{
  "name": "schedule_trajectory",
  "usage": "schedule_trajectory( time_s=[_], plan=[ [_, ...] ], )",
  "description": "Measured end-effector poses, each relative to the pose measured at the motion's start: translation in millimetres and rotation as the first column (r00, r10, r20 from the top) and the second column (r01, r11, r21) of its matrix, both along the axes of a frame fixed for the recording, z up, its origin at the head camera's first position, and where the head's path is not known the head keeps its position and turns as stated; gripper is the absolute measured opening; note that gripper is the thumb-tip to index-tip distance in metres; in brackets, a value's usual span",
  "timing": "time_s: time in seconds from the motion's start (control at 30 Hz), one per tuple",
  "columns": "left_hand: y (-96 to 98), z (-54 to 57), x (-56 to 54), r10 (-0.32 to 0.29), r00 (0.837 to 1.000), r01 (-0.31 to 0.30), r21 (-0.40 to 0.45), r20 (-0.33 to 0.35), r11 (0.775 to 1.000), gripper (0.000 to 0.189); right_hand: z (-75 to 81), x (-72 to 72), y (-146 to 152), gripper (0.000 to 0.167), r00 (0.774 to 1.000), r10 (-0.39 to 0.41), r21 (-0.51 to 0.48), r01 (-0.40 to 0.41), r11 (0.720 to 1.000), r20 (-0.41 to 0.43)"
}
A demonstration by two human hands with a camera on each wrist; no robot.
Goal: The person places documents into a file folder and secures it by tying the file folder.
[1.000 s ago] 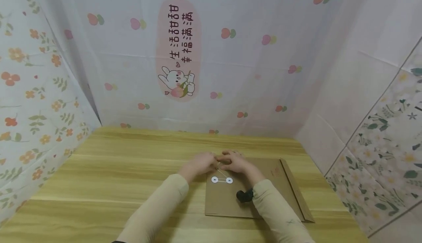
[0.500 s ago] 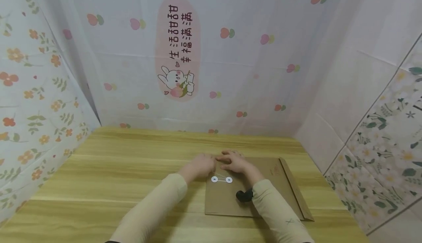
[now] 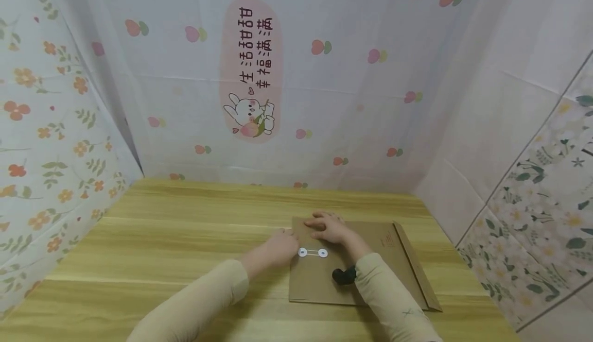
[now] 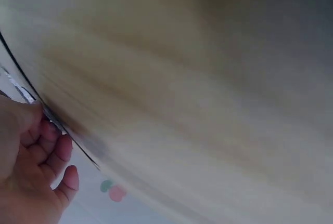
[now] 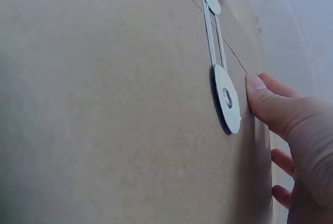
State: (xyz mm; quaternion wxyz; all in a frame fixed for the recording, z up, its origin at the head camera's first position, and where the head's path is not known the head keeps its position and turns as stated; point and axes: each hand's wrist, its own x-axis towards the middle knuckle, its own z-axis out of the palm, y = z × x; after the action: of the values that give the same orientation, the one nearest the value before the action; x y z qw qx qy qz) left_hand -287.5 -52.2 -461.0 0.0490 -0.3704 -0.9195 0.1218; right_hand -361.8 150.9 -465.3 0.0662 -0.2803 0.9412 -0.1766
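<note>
A brown kraft paper document envelope (image 3: pixel 319 285) lies flat at the right of the table. Two white button discs (image 3: pixel 323 253) near its left edge are joined by strands of white string (image 5: pixel 210 31). My left hand (image 3: pixel 280 246) is at the left disc, fingers curled and pinching the loose string end, which is mostly hidden. In the left wrist view its fingertips (image 4: pixel 65 143) meet at the disc's edge. My right hand (image 3: pixel 330 227) rests on the envelope's upper left part, fingers spread; in the right wrist view its thumb (image 5: pixel 257 91) presses beside the near disc.
The wood-grain table (image 3: pixel 185 244) extends left of the envelope. A folded edge (image 3: pixel 417 264) runs down the envelope's right side. Patterned curtains (image 3: pixel 347 100) stand behind and on both sides. A black strap piece (image 3: pixel 344 276) is on my right wrist.
My left hand has moved left and toward me, from the envelope's top corner down to the left disc, bringing the string with it. My right hand has stayed in place.
</note>
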Motion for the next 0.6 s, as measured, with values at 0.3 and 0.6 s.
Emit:
schedule_trajectory(
  time_s=[0.3,0.6],
  plan=[
    [4.3,-0.1,14.0,-0.051,0.998,0.047,0.107,0.036,0.993,0.006,1.2,1.1,1.6,0.041,1.000,-0.013,-0.046,0.014,0.999,0.023],
    [-10.3,1.3,11.8,-0.298,0.845,0.026,0.522,0.444,0.852,0.015,-0.8,1.1,1.6,0.043,1.000,-0.010,-0.028,0.010,1.000,0.014]
  ],
)
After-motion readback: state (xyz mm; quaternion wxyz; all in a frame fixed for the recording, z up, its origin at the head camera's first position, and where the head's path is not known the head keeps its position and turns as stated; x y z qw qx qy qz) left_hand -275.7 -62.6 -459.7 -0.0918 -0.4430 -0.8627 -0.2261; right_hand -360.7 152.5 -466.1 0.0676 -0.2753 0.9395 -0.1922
